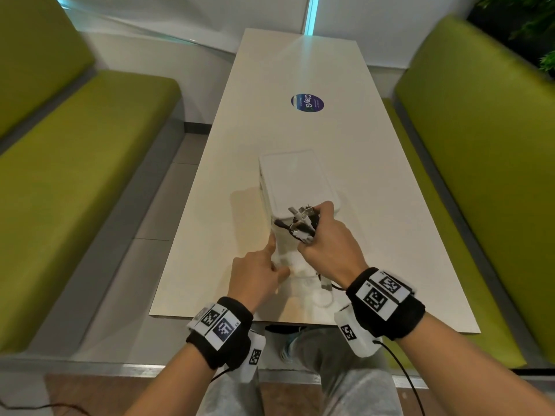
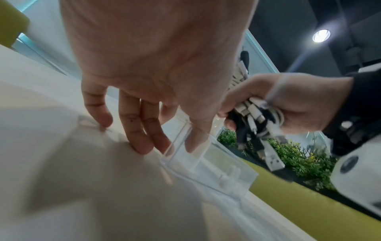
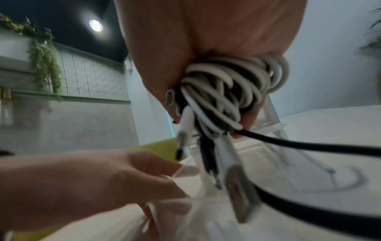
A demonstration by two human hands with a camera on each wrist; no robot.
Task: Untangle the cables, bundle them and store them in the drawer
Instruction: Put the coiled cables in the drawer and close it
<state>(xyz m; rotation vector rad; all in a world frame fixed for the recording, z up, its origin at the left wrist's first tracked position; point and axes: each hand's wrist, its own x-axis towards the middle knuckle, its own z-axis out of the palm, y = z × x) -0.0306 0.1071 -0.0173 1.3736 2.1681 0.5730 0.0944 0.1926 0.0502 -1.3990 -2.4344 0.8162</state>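
My right hand (image 1: 324, 238) grips a coiled bundle of white and black cables (image 1: 301, 223) just above the pulled-out clear drawer (image 1: 288, 250) of a white drawer unit (image 1: 294, 181). Plugs stick out of the bundle (image 3: 226, 84), and a black cable (image 3: 309, 146) trails from it down to the table. My left hand (image 1: 264, 271) holds the drawer's near left corner. Its thumb lies inside the clear wall (image 2: 226, 172) and its fingers (image 2: 144, 143) outside. A white cable (image 1: 324, 301) lies on the table under my right wrist.
The long white table (image 1: 300, 70) carries a round blue sticker (image 1: 307, 102) beyond the drawer unit. Green benches run along the left (image 1: 75, 175) and right (image 1: 480, 145) sides. My legs are under the table's near edge.
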